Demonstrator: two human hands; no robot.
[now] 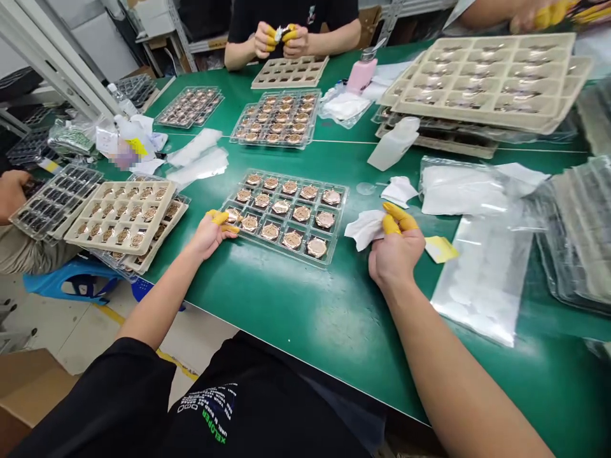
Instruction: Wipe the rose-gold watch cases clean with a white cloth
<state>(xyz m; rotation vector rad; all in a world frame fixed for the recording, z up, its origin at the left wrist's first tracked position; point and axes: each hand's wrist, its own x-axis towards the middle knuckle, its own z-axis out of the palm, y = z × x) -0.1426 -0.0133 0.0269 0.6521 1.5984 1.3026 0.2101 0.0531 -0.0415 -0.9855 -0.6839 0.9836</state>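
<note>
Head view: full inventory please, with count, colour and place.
table: one, green, centre
watch tray: one, clear, table centre
watch cases: fifteen, rose-gold, in watch tray
other trays: several, clear, left, beyond, right
molded trays: several, beige, left, right, far side
cloths: two or more, white, right of watch tray
pump bottle: one, pink, far side
container: one, white, right of centre
plastic bag: one, clear, right
paper slip: one, yellow, right
cardboard box: one, brown, lower left
co-workers: three, partly shown, left, across, upper right
other items: uncounted, mixed colours, left
left hand: one, yellow finger cots, at watch tray's edge
right hand: one, yellow finger cots, holding cloth
</note>
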